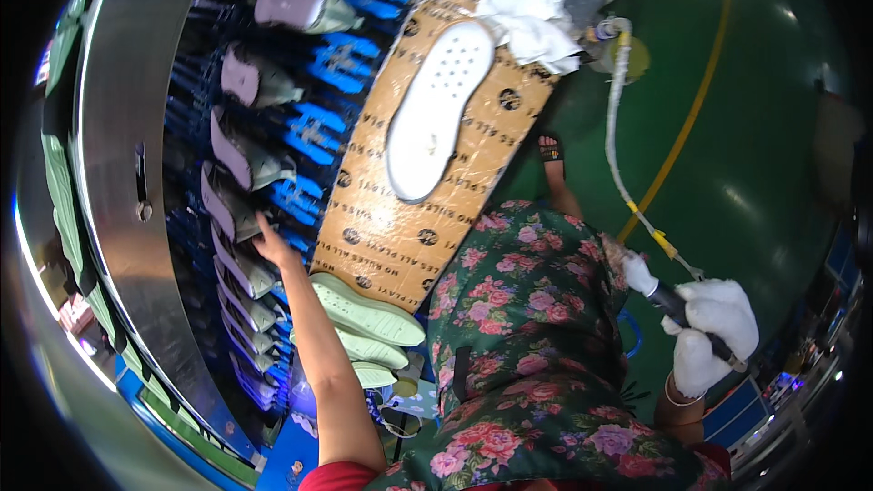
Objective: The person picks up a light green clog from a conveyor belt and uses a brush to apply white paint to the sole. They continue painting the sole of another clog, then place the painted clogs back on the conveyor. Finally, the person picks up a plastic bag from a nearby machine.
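My bare left hand (269, 241) reaches out to the row of grey shoe uppers (238, 209) standing on blue holders, its fingers touching one of them. My right hand (714, 332), in a white glove, is closed around a dark tool handle (677, 305) joined to a pale hose (617, 118) that runs up and away. A white shoe sole (435, 109) lies on a brown taped board (400, 218) in front of me. Pale green soles (364, 314) are stacked at the board's near end.
A curved metal machine rim (127, 173) borders the shoe row on the left. White rags (532, 23) lie at the board's far end. A floral apron (536, 345) covers my lap. The green floor (755, 127) carries a yellow line, and my sandalled foot (550, 150) rests on it.
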`<state>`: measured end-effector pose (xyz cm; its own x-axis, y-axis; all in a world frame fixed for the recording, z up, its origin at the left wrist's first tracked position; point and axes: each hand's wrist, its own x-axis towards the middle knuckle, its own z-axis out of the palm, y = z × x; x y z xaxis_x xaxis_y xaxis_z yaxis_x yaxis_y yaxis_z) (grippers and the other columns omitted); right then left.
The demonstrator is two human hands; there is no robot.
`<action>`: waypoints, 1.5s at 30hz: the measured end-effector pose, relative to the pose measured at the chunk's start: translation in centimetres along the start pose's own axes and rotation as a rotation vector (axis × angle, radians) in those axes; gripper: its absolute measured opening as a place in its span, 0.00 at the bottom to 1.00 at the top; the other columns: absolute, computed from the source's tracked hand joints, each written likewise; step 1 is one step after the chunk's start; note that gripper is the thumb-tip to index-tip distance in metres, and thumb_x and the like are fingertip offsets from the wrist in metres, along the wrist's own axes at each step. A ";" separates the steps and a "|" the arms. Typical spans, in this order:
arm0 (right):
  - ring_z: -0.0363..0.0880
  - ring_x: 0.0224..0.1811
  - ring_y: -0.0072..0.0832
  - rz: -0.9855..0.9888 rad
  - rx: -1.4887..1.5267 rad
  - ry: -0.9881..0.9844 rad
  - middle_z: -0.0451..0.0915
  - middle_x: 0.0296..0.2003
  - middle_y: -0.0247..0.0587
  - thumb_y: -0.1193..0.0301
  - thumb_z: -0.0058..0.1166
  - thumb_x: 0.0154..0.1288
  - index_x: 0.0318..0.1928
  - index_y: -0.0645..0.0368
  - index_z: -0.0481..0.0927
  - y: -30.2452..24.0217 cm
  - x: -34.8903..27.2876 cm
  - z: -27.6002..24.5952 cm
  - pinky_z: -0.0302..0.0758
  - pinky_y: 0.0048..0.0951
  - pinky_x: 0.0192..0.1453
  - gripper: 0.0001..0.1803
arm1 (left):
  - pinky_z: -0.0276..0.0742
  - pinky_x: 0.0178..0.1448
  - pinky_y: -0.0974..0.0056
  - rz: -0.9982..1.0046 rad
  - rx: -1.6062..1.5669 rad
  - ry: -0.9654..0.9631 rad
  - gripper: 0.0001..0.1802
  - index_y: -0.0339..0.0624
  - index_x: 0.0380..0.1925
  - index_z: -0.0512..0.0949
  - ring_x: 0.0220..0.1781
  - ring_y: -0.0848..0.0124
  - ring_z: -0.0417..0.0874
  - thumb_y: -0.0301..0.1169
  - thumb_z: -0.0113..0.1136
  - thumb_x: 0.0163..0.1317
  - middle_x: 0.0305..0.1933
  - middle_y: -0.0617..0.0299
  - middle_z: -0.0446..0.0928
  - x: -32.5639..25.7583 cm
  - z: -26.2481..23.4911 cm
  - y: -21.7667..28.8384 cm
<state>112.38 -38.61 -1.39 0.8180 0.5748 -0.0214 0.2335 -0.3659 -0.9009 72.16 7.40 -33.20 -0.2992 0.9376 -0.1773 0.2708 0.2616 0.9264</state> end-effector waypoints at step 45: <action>0.83 0.46 0.41 0.021 -0.750 -0.045 0.83 0.47 0.41 0.71 0.61 0.59 0.39 0.53 0.85 38.1 12.2 -25.7 0.81 0.37 0.49 0.07 | 0.65 0.37 0.63 -1.627 -1.084 -1.067 0.21 0.49 0.31 0.71 0.27 0.73 0.64 0.48 0.38 0.77 0.22 0.70 0.65 -58.7 21.6 17.0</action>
<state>144.77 -64.33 -24.82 0.8077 0.5858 -0.0673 0.5270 -0.7684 -0.3630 114.05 -38.27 -14.23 0.8846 -0.0498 -0.4637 -0.1876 0.8723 -0.4515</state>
